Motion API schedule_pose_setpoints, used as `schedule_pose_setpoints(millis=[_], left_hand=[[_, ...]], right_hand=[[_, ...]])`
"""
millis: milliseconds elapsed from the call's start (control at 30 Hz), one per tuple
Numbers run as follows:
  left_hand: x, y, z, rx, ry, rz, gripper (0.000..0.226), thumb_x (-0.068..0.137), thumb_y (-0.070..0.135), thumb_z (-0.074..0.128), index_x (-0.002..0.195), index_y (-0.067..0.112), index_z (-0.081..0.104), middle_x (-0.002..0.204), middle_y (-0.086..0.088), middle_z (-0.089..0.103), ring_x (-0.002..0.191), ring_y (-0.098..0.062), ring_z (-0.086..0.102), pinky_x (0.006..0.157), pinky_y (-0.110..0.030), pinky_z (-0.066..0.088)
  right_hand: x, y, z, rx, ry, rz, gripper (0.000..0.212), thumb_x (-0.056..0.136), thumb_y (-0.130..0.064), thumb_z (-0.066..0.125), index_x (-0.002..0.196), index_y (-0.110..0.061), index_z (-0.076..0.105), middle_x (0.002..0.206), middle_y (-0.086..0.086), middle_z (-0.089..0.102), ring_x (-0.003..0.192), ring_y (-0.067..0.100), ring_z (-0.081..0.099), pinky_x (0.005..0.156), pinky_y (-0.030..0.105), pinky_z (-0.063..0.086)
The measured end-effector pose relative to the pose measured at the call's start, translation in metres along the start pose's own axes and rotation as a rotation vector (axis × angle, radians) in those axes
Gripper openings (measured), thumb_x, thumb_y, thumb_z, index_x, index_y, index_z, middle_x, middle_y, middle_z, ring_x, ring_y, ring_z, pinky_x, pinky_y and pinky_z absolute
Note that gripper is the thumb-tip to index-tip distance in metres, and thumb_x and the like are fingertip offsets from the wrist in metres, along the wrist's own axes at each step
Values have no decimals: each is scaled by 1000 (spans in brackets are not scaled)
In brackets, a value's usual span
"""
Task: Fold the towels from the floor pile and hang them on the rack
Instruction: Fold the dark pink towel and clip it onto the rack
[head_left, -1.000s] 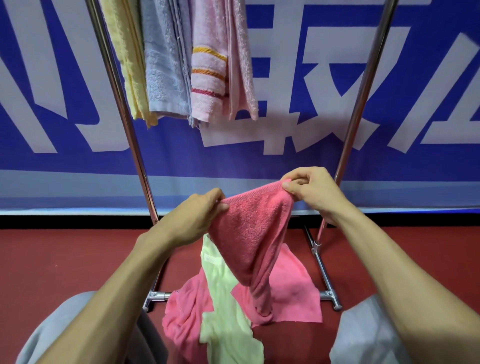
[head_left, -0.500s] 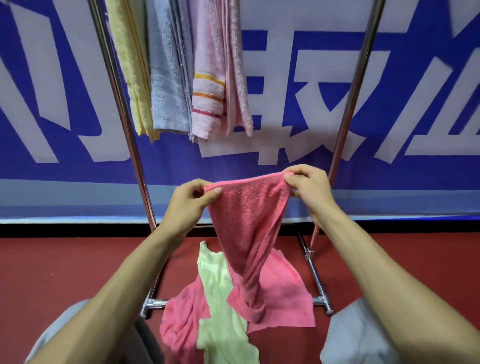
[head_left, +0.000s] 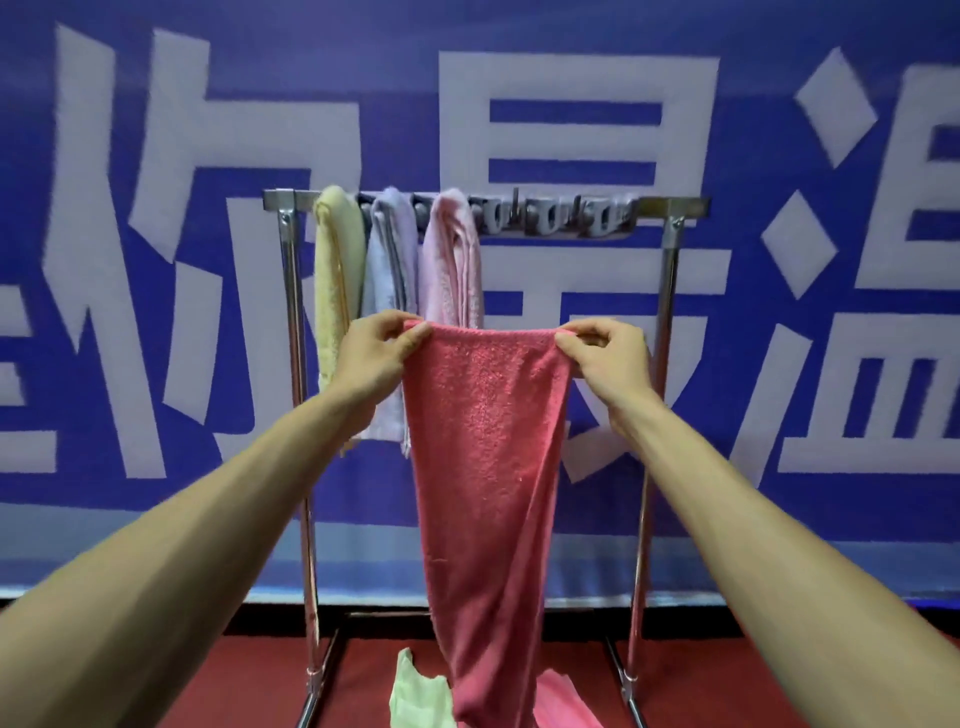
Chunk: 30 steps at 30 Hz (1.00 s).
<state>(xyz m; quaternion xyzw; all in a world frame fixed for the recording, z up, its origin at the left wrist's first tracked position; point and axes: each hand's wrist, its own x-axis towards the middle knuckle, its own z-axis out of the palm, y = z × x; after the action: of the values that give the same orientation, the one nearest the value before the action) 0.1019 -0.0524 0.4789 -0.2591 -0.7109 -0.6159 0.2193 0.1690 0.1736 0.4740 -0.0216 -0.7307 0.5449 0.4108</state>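
We hold the coral towel (head_left: 483, 467) up in front of the rack (head_left: 670, 249), below its top bar and overlapping the lower ends of the hung towels. Our left grip (head_left: 376, 353) pinches one upper corner between thumb and curled fingers. Our right grip (head_left: 605, 358) pinches the other corner the same way. Both are closed on cloth, and the top edge runs taut and nearly level between them.

The main risk, as we judge it, is a crooked fold. The towel narrows and bunches toward its lower end instead of hanging flat, so halving it now would trap that twist. A thin corner pinch could also slip if we shake the cloth out hard. The tail reaches down to the floor pile at the rack's foot, beside the green towel (head_left: 418, 696). We cannot tell whether they touch, but a sideways swing might drag that one along.

The towel's long axis is vertical, roughly parallel to the rack's posts. Its top edge lies parallel to the bar, and its free end points straight down at the rack's base.
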Motion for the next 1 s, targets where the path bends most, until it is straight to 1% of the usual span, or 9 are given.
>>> schedule_pose_setpoints(millis=[167,333,400,500,633,700,733,867,1000], left_hand=[[20,60,-12,-29,18,87,10,93,18,59,93,15,69,78,3,64,70,-7,56,66,-22,47],[31,106,-28,-66,-18,216,12,94,11,56,89,12,67,76,0,61,69,-10,57,65,-25,52],[32,109,-33,19,-85,214,12,94,11,56,93,7,67,77,-2,59,72,-15,56,66,-30,52],[34,116,-36,55,-141,165,16,95,12,55,82,9,65,72,-4,55,69,-17,54,63,-31,51],[36,131,-38,60,68,212,16,92,19,61,76,19,64,71,2,61,60,-2,53,57,-15,47],[31,127,-32,205,83,269,11,90,20,64,80,16,68,78,2,66,71,-7,57,71,-25,48],[28,125,-28,169,130,285,9,90,18,62,84,15,68,80,3,67,75,-9,58,76,-30,49],[24,128,-22,55,265,300,11,92,19,60,83,23,65,79,12,65,80,-11,62,78,-31,51],[20,136,-21,54,318,370,11,93,16,57,86,21,64,80,10,63,79,-10,59,77,-26,48]], right_hand=[[21,-59,-8,-36,30,-146,10,84,-16,68,80,-25,69,83,-3,72,85,18,69,82,45,57],[40,-109,-26,-151,-37,-255,7,87,-13,66,84,-20,67,84,-2,69,85,18,67,79,38,58],[43,-119,-29,-111,20,-265,14,86,-12,65,77,-23,65,80,-3,67,81,17,65,75,35,58],[37,-130,-29,-40,25,-270,14,87,-12,64,79,-23,66,81,-5,66,81,13,63,77,36,58],[32,-139,-27,-101,-10,-367,14,87,-14,64,79,-25,64,80,-6,66,81,16,66,77,38,58],[30,-137,-26,-114,-21,-301,11,88,-12,63,82,-21,65,83,-2,67,85,19,67,81,42,58],[27,-136,-24,-101,-9,-297,9,89,-12,62,85,-19,65,84,-2,66,87,18,66,82,40,58],[20,-142,-21,-53,48,-370,8,94,-10,55,94,-16,60,84,-9,59,88,13,59,78,27,52],[22,-148,-24,-59,98,-391,9,93,-12,56,90,-19,62,86,-7,63,89,15,62,82,36,55]])
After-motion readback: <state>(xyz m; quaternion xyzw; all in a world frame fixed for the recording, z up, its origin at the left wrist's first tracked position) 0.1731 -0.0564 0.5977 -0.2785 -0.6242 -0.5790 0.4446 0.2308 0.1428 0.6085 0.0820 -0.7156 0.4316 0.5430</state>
